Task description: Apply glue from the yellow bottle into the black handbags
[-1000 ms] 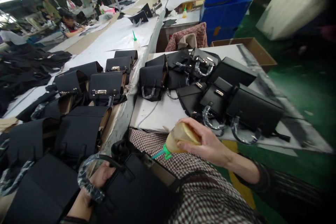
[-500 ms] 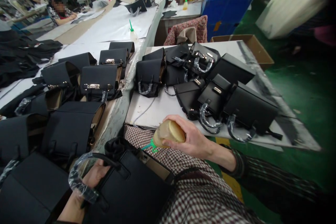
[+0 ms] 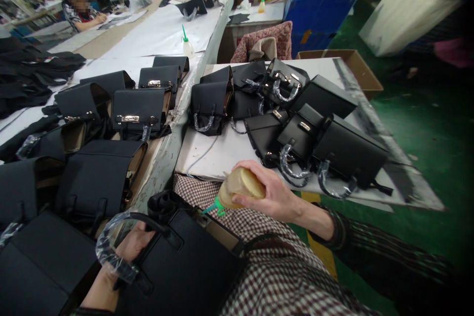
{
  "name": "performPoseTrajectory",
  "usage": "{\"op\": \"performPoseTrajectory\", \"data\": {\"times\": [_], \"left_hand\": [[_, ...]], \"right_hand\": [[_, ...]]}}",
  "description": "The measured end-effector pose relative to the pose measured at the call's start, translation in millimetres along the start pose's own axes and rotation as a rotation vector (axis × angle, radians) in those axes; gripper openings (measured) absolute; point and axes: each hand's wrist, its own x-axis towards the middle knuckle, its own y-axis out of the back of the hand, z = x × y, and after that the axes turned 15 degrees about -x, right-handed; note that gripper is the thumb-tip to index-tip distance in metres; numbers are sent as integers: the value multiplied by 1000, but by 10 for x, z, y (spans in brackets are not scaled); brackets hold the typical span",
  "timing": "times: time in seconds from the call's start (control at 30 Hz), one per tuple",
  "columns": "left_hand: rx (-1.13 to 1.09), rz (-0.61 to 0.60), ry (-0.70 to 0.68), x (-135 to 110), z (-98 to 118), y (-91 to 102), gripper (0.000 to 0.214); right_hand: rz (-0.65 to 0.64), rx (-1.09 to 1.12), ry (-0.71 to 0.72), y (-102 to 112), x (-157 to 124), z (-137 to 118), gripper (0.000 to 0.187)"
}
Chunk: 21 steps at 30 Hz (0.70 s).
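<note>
A black handbag [image 3: 185,261] lies tilted on my lap, its beige inner lining showing at the far side. My left hand [image 3: 137,242] reaches through its plastic-wrapped handle [image 3: 116,264] and grips the bag, with the fingertips hidden behind it. In my right hand [image 3: 272,195] is a squeeze bottle [image 3: 240,187] of yellowish glue-like liquid. The bottle is tipped, and its green nozzle [image 3: 211,206] points down at the bag's edge by the lining. I cannot tell if the tip touches the bag.
Several black handbags [image 3: 138,106] cover the left table. More handbags [image 3: 350,155] lie on the white table [image 3: 202,155] ahead. Another green-tipped bottle [image 3: 188,48] stands farther back. Beyond are a blue bin [image 3: 320,15], a cardboard box [image 3: 365,71] and a co-worker [image 3: 79,10] seated at the far left.
The bottle and my right hand have shifted very slightly right, with the nozzle still at the bag's edge. My left hand keeps its hold. The whole view has moved a little.
</note>
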Motion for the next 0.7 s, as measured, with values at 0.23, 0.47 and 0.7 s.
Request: {"op": "performPoseTrajectory", "data": {"times": [0.23,0.47,0.7], "left_hand": [[33,-15,14,-16,60,-13,47],[223,89,-62,-20,111,92,30],[295,100,-133,1,42,44,34]], "right_hand": [[8,-27,21,-32,13,-1,55],[-57,-74,9,48,-55,3,51],[-110,-93,-1,78,-129,20,49]]}}
